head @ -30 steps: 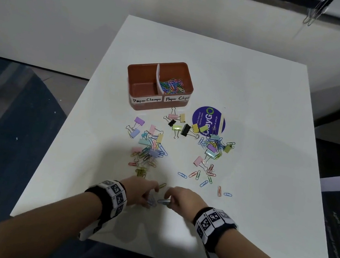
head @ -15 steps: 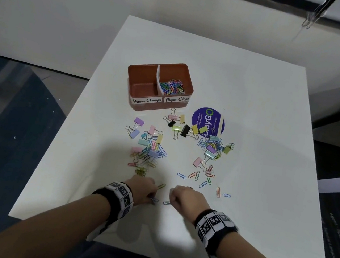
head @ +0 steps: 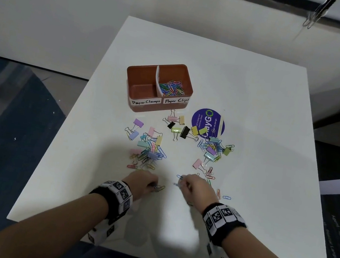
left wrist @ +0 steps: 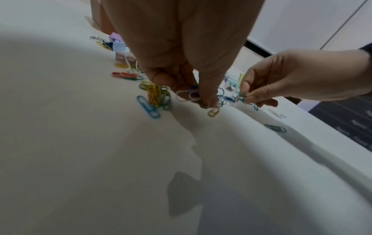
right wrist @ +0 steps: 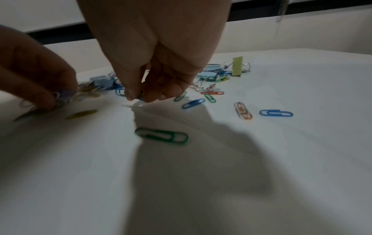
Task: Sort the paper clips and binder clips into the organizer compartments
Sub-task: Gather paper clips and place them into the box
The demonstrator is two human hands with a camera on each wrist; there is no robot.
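A brown two-compartment organizer (head: pixel 142 74) stands mid-table; its right side, labelled Paper Clips, holds coloured paper clips (head: pixel 171 88), its left side, labelled Paper Clamps, holds nothing. Pastel and black binder clips (head: pixel 184 131) and loose paper clips (head: pixel 149 154) lie scattered in front of it. Near the front of the table, my left hand (head: pixel 144 183) (left wrist: pixel 201 98) pinches a small bunch of paper clips (left wrist: pixel 189 95) against the surface. My right hand (head: pixel 195 187) (right wrist: pixel 138 97) pinches a few paper clips (left wrist: pixel 240 96) just above the table.
A round purple sticker (head: pixel 207 122) lies right of the organizer. A green paper clip (right wrist: pixel 162 136) and blue and orange ones (right wrist: pixel 275 113) lie near my right hand. The white table (head: pixel 254 119) ends close behind both wrists; dark floor lies on both sides.
My hands, close together a second ago, have moved apart. The right hand went forward and right towards the scattered clips; the left stays low over its clips.
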